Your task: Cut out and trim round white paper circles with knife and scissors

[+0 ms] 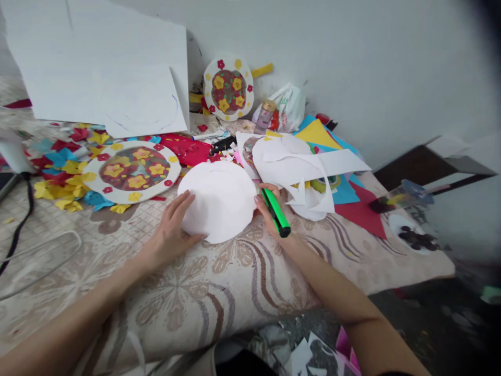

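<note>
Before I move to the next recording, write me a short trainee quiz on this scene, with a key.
1. Multiple choice: what lies between the left hand and the right hand?
A) a jar
B) a white disc
C) a plastic bag

2. True or false: the right hand holds a green tool.

3. Fill in: the flowered disc by the wall stands ____, while the flowered disc left of the white disc lies ____.

Key: 1. B; 2. true; 3. upright, flat.
</note>
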The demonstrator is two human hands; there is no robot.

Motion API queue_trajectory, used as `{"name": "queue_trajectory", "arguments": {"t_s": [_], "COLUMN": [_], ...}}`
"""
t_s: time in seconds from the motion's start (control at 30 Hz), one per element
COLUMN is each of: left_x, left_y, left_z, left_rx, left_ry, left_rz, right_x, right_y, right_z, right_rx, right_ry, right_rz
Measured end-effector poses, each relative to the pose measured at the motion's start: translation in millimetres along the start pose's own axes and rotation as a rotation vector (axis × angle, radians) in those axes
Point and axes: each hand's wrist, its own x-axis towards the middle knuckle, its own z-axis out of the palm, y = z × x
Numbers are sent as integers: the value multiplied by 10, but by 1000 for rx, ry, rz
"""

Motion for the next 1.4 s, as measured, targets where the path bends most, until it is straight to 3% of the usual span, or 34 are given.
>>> {"name": "queue_trajectory", "arguments": {"t_s": [0.2, 0.33, 0.5, 0.73, 0.87, 1.03, 1.2, 1.4], "left_x": [24, 22, 79, 190, 212, 214, 227, 189], "left_y": [-38, -4, 14, -103, -33, 65, 53, 12], "left_z": [-10, -28, -153, -281, -316, -332, -342, -325], "left_rx": [14, -6, -187, -519, -555, -504, -495, -516], "left_ry": [44, 71, 169, 215, 163, 90, 47, -101], "left_rz": [38, 17, -224, -505, -541, -586, -551, -515], "right_x": [-12, -4, 1, -7, 26, 33, -10, -43], "right_y": [0, -59, -13, 6, -19, -34, -107, -149], "right_z": [-17, -30, -45, -46, -54, -75, -58, -11], "right_rx": [131, 114, 101, 112, 152, 136, 120, 125], "right_ry": [-167, -173, -165, -176, -114, -147, -284, -372], "right_rz": [39, 20, 26, 47, 26, 55, 44, 47]}}
